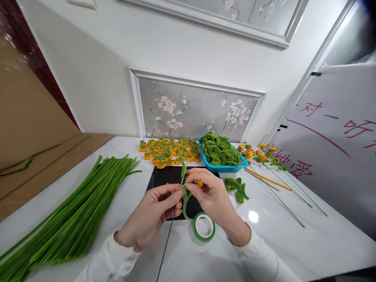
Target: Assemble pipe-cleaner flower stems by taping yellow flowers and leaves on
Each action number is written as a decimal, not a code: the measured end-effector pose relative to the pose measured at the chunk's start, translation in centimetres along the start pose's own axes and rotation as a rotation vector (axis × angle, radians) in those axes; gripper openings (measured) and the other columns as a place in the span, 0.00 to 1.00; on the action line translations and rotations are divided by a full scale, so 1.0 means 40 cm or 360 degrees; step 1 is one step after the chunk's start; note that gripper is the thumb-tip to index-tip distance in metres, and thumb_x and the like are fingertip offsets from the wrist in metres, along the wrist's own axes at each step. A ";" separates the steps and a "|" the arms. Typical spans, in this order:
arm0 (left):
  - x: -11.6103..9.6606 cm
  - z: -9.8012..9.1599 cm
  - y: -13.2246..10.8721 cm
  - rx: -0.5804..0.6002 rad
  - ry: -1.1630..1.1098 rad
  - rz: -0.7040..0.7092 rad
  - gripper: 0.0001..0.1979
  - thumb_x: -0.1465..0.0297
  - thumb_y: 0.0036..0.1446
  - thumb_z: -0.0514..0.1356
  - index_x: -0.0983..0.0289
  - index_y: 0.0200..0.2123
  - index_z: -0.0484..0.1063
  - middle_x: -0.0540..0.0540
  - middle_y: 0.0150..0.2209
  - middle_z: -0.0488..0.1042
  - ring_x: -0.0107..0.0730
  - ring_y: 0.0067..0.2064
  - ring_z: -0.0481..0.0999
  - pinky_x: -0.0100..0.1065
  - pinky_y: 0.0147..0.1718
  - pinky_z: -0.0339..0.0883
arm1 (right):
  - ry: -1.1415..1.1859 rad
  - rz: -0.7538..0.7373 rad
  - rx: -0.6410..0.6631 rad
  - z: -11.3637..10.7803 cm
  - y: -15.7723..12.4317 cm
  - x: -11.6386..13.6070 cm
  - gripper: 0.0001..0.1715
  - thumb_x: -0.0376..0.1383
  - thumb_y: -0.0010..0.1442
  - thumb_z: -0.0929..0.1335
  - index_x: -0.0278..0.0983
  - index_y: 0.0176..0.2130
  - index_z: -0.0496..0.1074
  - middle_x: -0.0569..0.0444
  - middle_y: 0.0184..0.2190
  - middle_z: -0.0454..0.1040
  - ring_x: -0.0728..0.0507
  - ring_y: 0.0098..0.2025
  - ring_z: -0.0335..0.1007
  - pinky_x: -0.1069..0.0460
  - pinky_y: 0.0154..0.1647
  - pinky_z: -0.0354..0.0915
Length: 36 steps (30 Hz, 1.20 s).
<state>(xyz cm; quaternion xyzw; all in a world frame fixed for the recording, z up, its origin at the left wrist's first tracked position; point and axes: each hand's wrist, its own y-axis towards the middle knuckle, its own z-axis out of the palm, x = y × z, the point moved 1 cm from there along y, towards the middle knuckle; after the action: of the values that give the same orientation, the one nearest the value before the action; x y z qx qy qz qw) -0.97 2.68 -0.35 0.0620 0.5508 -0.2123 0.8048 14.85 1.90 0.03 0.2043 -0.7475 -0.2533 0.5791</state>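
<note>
My left hand (164,203) is closed, thumb and fingers pinching a thin green wire stem (167,243) that slants down toward me. At the stem's top a short fuzzy green piece (183,169) sticks up. My right hand (211,192) is closed too, its fingertips at the stem just beside the left ones, where a pale green tape strip (185,207) meets it. An orange fuzzy flower (200,183) peeks out under the right fingers; what holds it is partly hidden. From the strip's lower end the roll of green tape (195,229) stands on the table.
Green pipe cleaners (79,207) lie bundled at left. Several orange flower heads (160,164) stand behind a black mat (155,180). A blue basket (226,169) holds green leaves, with loose leaves (240,192) before it. Finished-looking flower stems (288,207) lie at right.
</note>
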 end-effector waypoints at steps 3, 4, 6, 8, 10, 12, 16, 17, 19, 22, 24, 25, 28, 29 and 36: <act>-0.001 -0.001 0.000 -0.0014 0.0002 0.0008 0.09 0.69 0.45 0.70 0.65 0.32 0.79 0.48 0.22 0.72 0.20 0.24 0.68 0.23 0.25 0.67 | -0.0077 -0.0027 0.0008 -0.010 0.002 0.010 0.07 0.28 0.57 0.67 0.39 0.32 0.74 0.50 0.40 0.74 0.44 0.44 0.70 0.50 0.45 0.66; -0.002 -0.001 0.000 -0.0016 0.0016 0.0012 0.09 0.69 0.45 0.70 0.65 0.32 0.79 0.48 0.22 0.72 0.20 0.24 0.68 0.24 0.25 0.67 | -0.0097 -0.0029 0.0015 -0.012 0.003 0.013 0.07 0.28 0.57 0.66 0.38 0.32 0.74 0.50 0.40 0.74 0.44 0.43 0.71 0.50 0.44 0.66; -0.002 0.001 0.000 -0.0010 0.0066 0.0024 0.08 0.68 0.45 0.69 0.65 0.31 0.79 0.49 0.22 0.72 0.21 0.24 0.68 0.25 0.27 0.68 | -0.0131 -0.0033 0.0044 -0.016 0.005 0.018 0.07 0.28 0.57 0.66 0.38 0.32 0.73 0.50 0.38 0.74 0.45 0.42 0.71 0.51 0.42 0.67; -0.002 0.003 0.000 0.0013 0.0120 0.0034 0.08 0.68 0.46 0.69 0.65 0.30 0.78 0.49 0.22 0.72 0.22 0.25 0.68 0.26 0.28 0.68 | -0.0165 -0.0039 0.0071 -0.016 0.007 0.022 0.07 0.28 0.56 0.66 0.37 0.31 0.73 0.50 0.37 0.75 0.45 0.41 0.71 0.52 0.41 0.67; -0.003 0.004 -0.002 0.0039 0.0161 0.0043 0.07 0.67 0.47 0.68 0.65 0.28 0.78 0.49 0.22 0.72 0.22 0.25 0.68 0.26 0.28 0.68 | -0.0205 -0.0053 0.0081 -0.014 0.007 0.026 0.07 0.27 0.56 0.67 0.37 0.31 0.73 0.50 0.37 0.75 0.45 0.40 0.71 0.52 0.41 0.67; -0.004 0.005 -0.004 0.0058 0.0191 0.0051 0.07 0.67 0.48 0.68 0.65 0.27 0.77 0.49 0.22 0.71 0.22 0.25 0.68 0.26 0.28 0.68 | -0.0245 -0.0076 0.0075 -0.011 0.006 0.029 0.07 0.27 0.56 0.67 0.37 0.31 0.74 0.51 0.36 0.75 0.45 0.41 0.71 0.52 0.42 0.66; -0.004 0.006 -0.005 0.0073 0.0216 0.0050 0.07 0.67 0.48 0.68 0.65 0.26 0.76 0.49 0.22 0.71 0.23 0.25 0.68 0.27 0.28 0.67 | -0.0292 -0.0114 0.0057 -0.008 0.006 0.032 0.07 0.27 0.56 0.67 0.37 0.32 0.74 0.51 0.37 0.75 0.45 0.41 0.71 0.52 0.44 0.66; -0.004 0.006 -0.005 0.0064 0.0209 0.0046 0.07 0.68 0.47 0.68 0.65 0.26 0.76 0.49 0.22 0.71 0.23 0.25 0.68 0.27 0.27 0.67 | -0.0297 -0.0115 0.0061 -0.008 0.007 0.031 0.07 0.27 0.56 0.67 0.37 0.32 0.74 0.51 0.37 0.75 0.45 0.41 0.71 0.52 0.44 0.66; -0.003 0.007 -0.003 0.0032 0.0182 0.0038 0.07 0.68 0.46 0.69 0.65 0.28 0.77 0.49 0.22 0.71 0.23 0.25 0.68 0.27 0.28 0.67 | -0.0300 -0.0114 0.0071 -0.010 0.008 0.029 0.08 0.26 0.55 0.66 0.37 0.32 0.74 0.51 0.37 0.75 0.45 0.41 0.71 0.52 0.44 0.66; -0.002 0.008 -0.002 0.0012 0.0164 0.0034 0.08 0.67 0.45 0.69 0.65 0.29 0.77 0.49 0.22 0.71 0.23 0.25 0.68 0.28 0.29 0.68 | -0.0304 -0.0120 0.0079 -0.010 0.009 0.026 0.08 0.26 0.56 0.66 0.38 0.32 0.74 0.50 0.37 0.75 0.45 0.41 0.71 0.52 0.44 0.67; -0.003 0.008 -0.003 0.0021 0.0181 0.0035 0.08 0.67 0.46 0.69 0.65 0.28 0.77 0.49 0.22 0.71 0.23 0.25 0.68 0.27 0.28 0.67 | -0.0313 -0.0122 0.0073 -0.009 0.008 0.026 0.08 0.26 0.56 0.66 0.38 0.31 0.74 0.51 0.37 0.75 0.45 0.41 0.71 0.51 0.44 0.67; -0.003 0.008 -0.003 0.0027 0.0190 0.0035 0.08 0.67 0.46 0.69 0.66 0.27 0.76 0.49 0.22 0.71 0.23 0.25 0.68 0.27 0.28 0.67 | -0.0316 -0.0125 0.0069 -0.009 0.008 0.026 0.08 0.27 0.56 0.66 0.38 0.31 0.74 0.51 0.37 0.74 0.45 0.41 0.71 0.51 0.44 0.67; -0.004 0.007 -0.006 0.0046 0.0213 0.0034 0.08 0.67 0.46 0.68 0.66 0.26 0.75 0.49 0.21 0.71 0.23 0.24 0.68 0.27 0.27 0.66 | -0.0321 -0.0131 0.0071 -0.007 0.006 0.026 0.08 0.27 0.56 0.66 0.38 0.32 0.74 0.51 0.37 0.74 0.45 0.42 0.71 0.51 0.43 0.67; -0.003 0.007 -0.006 0.0050 0.0220 0.0032 0.08 0.67 0.46 0.68 0.66 0.25 0.75 0.49 0.21 0.71 0.23 0.24 0.68 0.27 0.27 0.66 | -0.0322 -0.0132 0.0074 -0.006 0.006 0.026 0.08 0.27 0.56 0.66 0.38 0.32 0.74 0.50 0.38 0.74 0.45 0.42 0.71 0.52 0.43 0.67; -0.004 0.012 -0.004 0.0011 0.0180 0.0012 0.10 0.67 0.42 0.70 0.66 0.26 0.74 0.47 0.21 0.70 0.23 0.24 0.68 0.28 0.27 0.67 | -0.0336 -0.0085 0.0129 -0.008 0.008 0.025 0.07 0.27 0.55 0.66 0.38 0.31 0.73 0.51 0.38 0.74 0.46 0.40 0.71 0.53 0.38 0.66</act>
<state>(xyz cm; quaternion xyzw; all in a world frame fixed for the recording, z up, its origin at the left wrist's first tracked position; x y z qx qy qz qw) -0.66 2.43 0.01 0.0787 0.5945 -0.2073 0.7729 14.92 1.50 1.04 0.2196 -0.8083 -0.2583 0.4814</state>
